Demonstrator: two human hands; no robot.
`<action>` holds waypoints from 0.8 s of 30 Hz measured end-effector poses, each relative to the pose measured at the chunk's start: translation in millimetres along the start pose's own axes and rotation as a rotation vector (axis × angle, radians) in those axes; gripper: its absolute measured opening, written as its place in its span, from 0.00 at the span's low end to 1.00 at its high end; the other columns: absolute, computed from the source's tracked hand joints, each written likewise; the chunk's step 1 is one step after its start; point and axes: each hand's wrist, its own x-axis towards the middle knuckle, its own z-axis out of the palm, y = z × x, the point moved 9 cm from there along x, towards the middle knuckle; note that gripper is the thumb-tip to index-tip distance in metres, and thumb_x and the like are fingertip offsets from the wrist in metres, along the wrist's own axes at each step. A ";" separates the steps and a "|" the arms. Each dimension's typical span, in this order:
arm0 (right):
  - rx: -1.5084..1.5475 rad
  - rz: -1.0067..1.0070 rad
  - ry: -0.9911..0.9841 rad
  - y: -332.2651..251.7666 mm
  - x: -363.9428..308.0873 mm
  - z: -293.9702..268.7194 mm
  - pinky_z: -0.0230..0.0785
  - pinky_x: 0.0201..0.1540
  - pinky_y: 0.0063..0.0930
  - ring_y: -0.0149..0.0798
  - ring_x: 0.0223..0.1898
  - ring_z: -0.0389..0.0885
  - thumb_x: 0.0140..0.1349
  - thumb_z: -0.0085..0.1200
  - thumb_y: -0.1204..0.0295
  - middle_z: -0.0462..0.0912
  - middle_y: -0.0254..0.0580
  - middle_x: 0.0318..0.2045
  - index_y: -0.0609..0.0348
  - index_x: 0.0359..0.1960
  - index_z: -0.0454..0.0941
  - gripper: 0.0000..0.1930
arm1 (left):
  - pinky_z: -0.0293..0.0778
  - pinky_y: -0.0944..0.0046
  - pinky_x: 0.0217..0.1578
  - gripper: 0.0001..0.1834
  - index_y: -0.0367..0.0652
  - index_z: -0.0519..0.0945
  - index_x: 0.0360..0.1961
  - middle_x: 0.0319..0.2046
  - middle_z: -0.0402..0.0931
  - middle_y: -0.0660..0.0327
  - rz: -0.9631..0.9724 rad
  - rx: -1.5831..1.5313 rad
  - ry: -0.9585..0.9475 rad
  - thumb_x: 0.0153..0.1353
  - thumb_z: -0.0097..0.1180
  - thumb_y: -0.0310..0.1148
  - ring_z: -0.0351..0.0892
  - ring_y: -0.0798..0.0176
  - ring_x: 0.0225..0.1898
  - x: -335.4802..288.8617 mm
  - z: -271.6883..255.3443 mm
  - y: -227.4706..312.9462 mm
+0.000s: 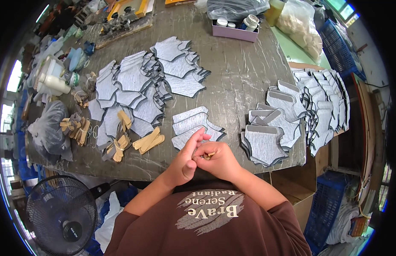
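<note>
My left hand (187, 158) is held upright close to my body, its fingers stretched out and the thumb apart. Against its palm presses my right hand (219, 160), fingers curled closed. The tip of a small tan piece (210, 155) peeks out of the right fist; its kind is mostly hidden. Just beyond both hands lies a short overlapping row of grey-blue cut fabric pieces (189, 121) with dark edges. To the left rest loose tan strips (149, 141) with rounded ends, beside tied bundles of similar strips (120, 147).
Larger stacks of cut pieces (134, 77) lie at the left and, with folded flaps, at the right (264, 141). A mauve box (234, 32) with jars stands at the back. A plastic bag (51, 132) sits on the left edge; a black fan (61, 213) stands below.
</note>
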 end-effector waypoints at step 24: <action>-0.738 -0.304 0.290 -20.3 -4.7 -34.9 0.66 0.20 0.32 0.38 0.18 0.74 0.57 0.56 0.72 0.75 0.35 0.22 0.57 0.39 0.74 0.09 | 0.69 0.75 0.26 0.03 0.36 0.78 0.29 0.24 0.76 0.66 -0.350 0.101 0.626 0.57 0.60 0.24 0.73 0.75 0.23 -30.2 -107.3 -20.1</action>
